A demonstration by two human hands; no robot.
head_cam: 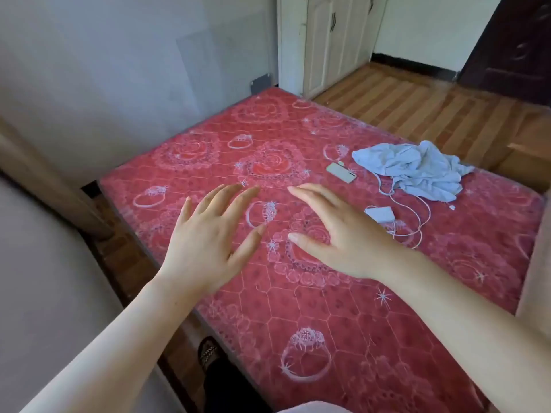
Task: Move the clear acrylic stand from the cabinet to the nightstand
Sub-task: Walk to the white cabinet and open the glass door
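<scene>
While both of your hands hover over the bed [328,308], neither has hold of anything. Your left hand [208,234] and right hand [343,234] are spread flat, palms down and fingers apart, close side by side above the red patterned mattress.

The clear acrylic stand cannot be made out anywhere in view. The white cabinet [328,46] stands at the far end of the room, beyond the foot of the bed and well apart from both hands, with its doors shut. The stand is probably inside it or out of sight. The nightstand cannot be identified from here either.

The step in hand looks like the approach, so nothing of the move is done yet. Go round the bed along the wooden floor [417,102] on your right and don't lean across. Open a cabinet door with one hand and keep the other free. Clear acrylic is hard to see and likely slippery, so find its edges by touch and grip it with both hands.

On the bed, ahead and to the right of your right hand, lie a phone [341,172], a crumpled blue cloth [417,171] and a white charger [380,214] with its cable [423,216].
</scene>
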